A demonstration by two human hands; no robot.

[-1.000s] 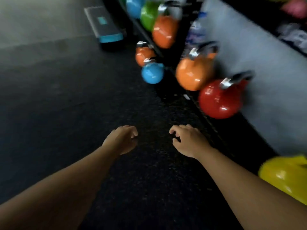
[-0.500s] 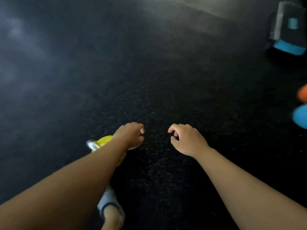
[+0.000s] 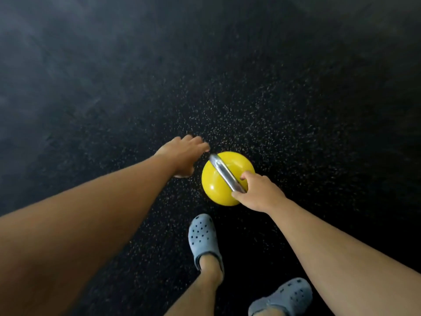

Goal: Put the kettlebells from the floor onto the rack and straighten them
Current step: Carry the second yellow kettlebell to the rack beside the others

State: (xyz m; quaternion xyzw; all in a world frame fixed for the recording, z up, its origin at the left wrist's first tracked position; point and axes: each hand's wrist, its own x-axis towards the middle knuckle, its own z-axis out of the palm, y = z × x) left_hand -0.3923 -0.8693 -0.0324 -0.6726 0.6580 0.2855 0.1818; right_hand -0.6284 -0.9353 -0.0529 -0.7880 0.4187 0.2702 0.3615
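Note:
A yellow kettlebell (image 3: 213, 185) with a silver handle (image 3: 222, 171) stands on the dark speckled floor (image 3: 284, 124), just ahead of my feet. My right hand (image 3: 259, 195) wraps the near end of the handle, thumb on one side and fingers on the other. My left hand (image 3: 182, 156) hovers at the left of the kettlebell with its fingers spread and curled downward. Its fingertips reach the far end of the handle without gripping it. The rack is out of view.
My two feet in blue-grey clogs stand just behind the kettlebell, one (image 3: 204, 238) close to it and the other (image 3: 287, 297) at the bottom right. Dark rubber floor surrounds the kettlebell on every side.
The view has swung away from the rack down to the floor. Both hands have dropped to the yellow kettlebell, and my right hand has closed on its handle.

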